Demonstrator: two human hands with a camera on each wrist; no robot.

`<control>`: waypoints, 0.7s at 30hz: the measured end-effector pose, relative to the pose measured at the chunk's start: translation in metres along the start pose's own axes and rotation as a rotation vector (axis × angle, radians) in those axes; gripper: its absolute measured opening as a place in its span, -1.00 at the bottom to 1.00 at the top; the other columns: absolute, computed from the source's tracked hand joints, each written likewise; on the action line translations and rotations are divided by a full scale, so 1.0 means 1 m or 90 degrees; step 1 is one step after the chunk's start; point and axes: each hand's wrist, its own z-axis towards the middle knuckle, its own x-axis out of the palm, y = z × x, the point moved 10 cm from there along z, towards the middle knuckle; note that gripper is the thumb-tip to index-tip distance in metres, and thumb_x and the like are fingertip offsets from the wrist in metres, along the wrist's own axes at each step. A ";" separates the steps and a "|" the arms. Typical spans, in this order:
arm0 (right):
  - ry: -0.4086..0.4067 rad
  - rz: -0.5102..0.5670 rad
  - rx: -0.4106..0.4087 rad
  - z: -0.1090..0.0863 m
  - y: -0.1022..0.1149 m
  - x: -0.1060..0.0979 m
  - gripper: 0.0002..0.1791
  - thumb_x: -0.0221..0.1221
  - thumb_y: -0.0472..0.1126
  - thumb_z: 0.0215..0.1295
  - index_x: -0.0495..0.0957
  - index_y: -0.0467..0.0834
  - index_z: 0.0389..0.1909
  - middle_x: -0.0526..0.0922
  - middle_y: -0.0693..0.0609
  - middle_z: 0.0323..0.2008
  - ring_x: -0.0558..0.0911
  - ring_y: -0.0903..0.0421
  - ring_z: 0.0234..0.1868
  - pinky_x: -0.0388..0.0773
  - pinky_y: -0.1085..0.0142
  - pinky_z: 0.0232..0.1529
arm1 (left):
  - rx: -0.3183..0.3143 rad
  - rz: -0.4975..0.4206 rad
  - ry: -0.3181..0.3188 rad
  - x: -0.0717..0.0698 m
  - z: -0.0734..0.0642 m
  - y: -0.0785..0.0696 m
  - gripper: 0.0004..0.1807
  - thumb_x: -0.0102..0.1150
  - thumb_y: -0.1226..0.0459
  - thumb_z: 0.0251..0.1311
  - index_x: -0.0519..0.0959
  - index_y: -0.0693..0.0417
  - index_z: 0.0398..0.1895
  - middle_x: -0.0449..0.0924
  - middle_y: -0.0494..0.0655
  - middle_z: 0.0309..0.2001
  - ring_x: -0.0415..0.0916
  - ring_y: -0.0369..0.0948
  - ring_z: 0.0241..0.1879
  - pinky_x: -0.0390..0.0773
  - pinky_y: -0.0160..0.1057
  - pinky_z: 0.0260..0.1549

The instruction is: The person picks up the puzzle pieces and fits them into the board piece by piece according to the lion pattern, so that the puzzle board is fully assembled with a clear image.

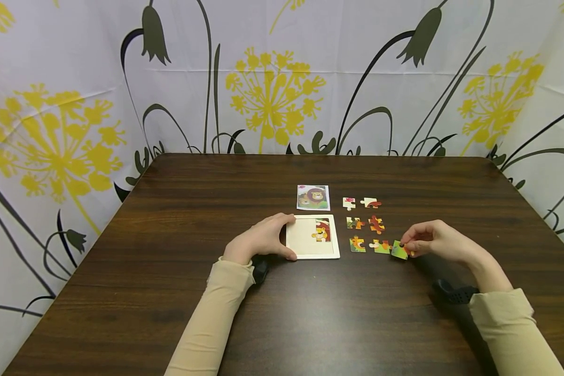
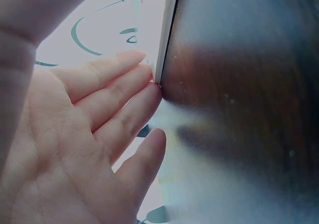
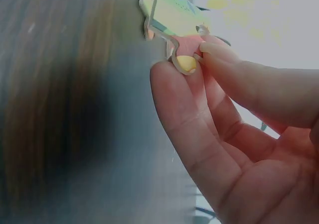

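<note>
A pale puzzle tray [image 1: 303, 241] lies on the table with joined lion-picture pieces [image 1: 322, 230] in its right part. My left hand [image 1: 264, 237] rests against the tray's left edge, thumb near the lower corner, fingers near the upper one. In the left wrist view, straight fingers [image 2: 127, 115] touch the tray's edge [image 2: 167, 35]. Between thumb and fingertips, my right hand [image 1: 444, 243] pinches a green puzzle piece [image 1: 398, 250] with a red and yellow tab. That piece is tilted, beside the lowest row of loose pieces; the right wrist view shows its tab [image 3: 187, 63] between the fingers.
Several loose puzzle pieces [image 1: 376, 224] lie in rows right of the tray. A picture card [image 1: 313, 198] with lions lies behind the tray. The dark wooden table [image 1: 207, 203] ends at a flowered cloth backdrop [image 1: 178, 89].
</note>
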 end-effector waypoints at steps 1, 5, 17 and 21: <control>0.001 0.000 -0.002 0.002 0.002 0.001 -0.73 0.19 -0.26 0.23 0.54 -0.40 -0.18 0.65 -0.12 -0.34 0.63 0.25 -0.33 0.65 0.34 -0.23 | 0.001 -0.001 0.000 0.000 0.000 0.000 -0.07 0.52 0.08 -0.22 0.32 0.25 0.26 0.42 0.07 0.19 0.37 -0.08 0.16 0.35 -0.13 0.22; 0.008 0.003 -0.010 0.012 0.010 0.008 -0.76 0.18 -0.29 0.24 0.54 -0.40 -0.19 0.65 -0.15 -0.33 0.63 0.25 -0.33 0.65 0.33 -0.22 | 0.008 -0.002 -0.005 0.000 0.000 0.000 -0.08 0.53 0.09 -0.23 0.33 0.26 0.24 0.43 0.08 0.17 0.38 -0.08 0.14 0.36 -0.14 0.21; 0.026 -0.035 -0.030 0.050 0.047 0.031 -0.85 0.17 -0.32 0.24 0.58 -0.33 -0.24 0.65 -0.12 -0.40 0.59 0.15 -0.46 0.57 0.26 -0.46 | 0.004 -0.002 -0.004 -0.001 -0.001 0.001 -0.08 0.53 0.09 -0.23 0.33 0.26 0.24 0.43 0.08 0.16 0.38 -0.08 0.14 0.36 -0.13 0.21; 0.043 -0.038 -0.030 0.063 0.057 0.042 -0.87 0.15 -0.32 0.26 0.60 -0.31 -0.25 0.65 -0.09 -0.40 0.61 0.13 -0.44 0.59 0.27 -0.45 | 0.011 0.002 -0.007 -0.001 -0.001 -0.001 -0.09 0.53 0.09 -0.24 0.34 0.26 0.22 0.45 0.08 0.14 0.40 -0.09 0.12 0.37 -0.14 0.20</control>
